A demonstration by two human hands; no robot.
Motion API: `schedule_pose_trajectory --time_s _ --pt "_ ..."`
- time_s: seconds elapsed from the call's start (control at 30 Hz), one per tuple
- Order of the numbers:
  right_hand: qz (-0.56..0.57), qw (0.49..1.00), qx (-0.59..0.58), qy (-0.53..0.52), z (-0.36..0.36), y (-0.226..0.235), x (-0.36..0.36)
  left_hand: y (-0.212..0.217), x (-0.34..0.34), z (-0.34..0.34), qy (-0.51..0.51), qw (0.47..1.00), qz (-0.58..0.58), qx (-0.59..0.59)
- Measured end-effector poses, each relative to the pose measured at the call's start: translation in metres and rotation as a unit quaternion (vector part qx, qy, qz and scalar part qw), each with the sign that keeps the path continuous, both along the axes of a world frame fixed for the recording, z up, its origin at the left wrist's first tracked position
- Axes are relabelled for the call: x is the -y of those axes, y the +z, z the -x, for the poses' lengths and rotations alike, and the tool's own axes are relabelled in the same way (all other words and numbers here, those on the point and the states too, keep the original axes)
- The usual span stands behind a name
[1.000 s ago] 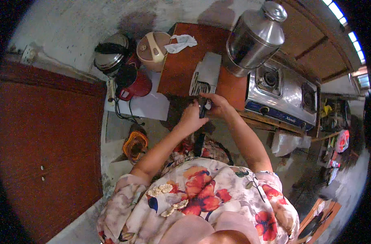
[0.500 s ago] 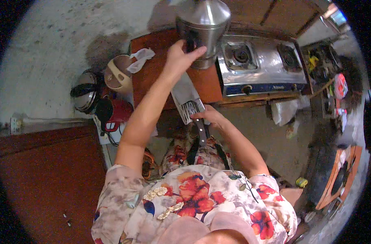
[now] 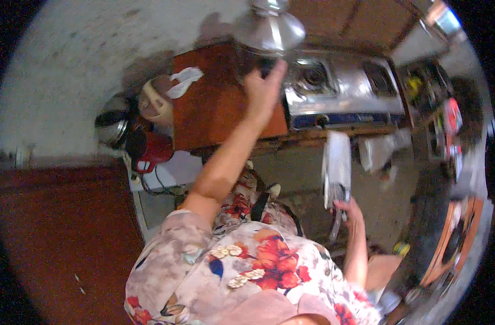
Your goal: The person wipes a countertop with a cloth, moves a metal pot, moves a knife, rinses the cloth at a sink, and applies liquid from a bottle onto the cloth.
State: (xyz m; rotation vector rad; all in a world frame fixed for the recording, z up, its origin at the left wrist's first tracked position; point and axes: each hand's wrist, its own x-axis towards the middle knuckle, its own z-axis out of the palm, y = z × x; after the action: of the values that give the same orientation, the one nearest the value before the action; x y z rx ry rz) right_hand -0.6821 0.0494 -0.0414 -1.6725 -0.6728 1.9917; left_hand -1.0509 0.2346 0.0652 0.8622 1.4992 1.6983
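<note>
At the far side of the brown tabletop [image 3: 204,116] stands a large silvery metal vessel [image 3: 272,33] with a rounded shoulder and narrow top. My left hand [image 3: 264,89] reaches up against its lower front, thumb raised; blur hides its other fingers and whether they grip. Off to the right, my right hand [image 3: 351,211] is closed round the dark handle of a cleaver-like knife [image 3: 337,165]. Its wide pale blade points away from me, above the floor and short of the stove. Blur hides whether a second utensil lies with it.
A two-burner gas stove [image 3: 345,92] adjoins the tabletop's right side. A crumpled white plastic bag [image 3: 185,81] lies at its left edge. Beyond it are a beige appliance [image 3: 155,103], a red appliance [image 3: 150,149] and a dark round pot [image 3: 114,122]. Another pale bag [image 3: 375,151] hangs below the stove.
My right hand has carried the knife right, away from the tabletop's front edge, and its blade now points straighter ahead. My left hand has shifted slightly right along the vessel.
</note>
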Motion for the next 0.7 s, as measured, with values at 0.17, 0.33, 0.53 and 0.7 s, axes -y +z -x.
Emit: schedule_pose_trajectory --time_s 0.17,0.33,0.53,0.7 --pt "-0.013 0.982 -0.008 -0.190 -0.022 -0.029 0.046 -0.019 0.023 0.003 -0.005 0.998 -0.057 -0.027" --pt "0.043 0.956 -0.028 -0.290 -0.035 -0.044 0.048 -0.010 0.046 0.041 -0.071 0.992 0.000 -0.102" --pt "0.057 0.920 -0.127 -0.366 -0.018 -0.053 0.048 0.002 0.057 0.123 -0.313 0.920 -0.026 -0.234" --pt "0.071 0.905 -0.121 -0.402 0.017 -0.045 0.031 -0.071 0.022 0.247 -0.113 0.895 0.094 -0.421"
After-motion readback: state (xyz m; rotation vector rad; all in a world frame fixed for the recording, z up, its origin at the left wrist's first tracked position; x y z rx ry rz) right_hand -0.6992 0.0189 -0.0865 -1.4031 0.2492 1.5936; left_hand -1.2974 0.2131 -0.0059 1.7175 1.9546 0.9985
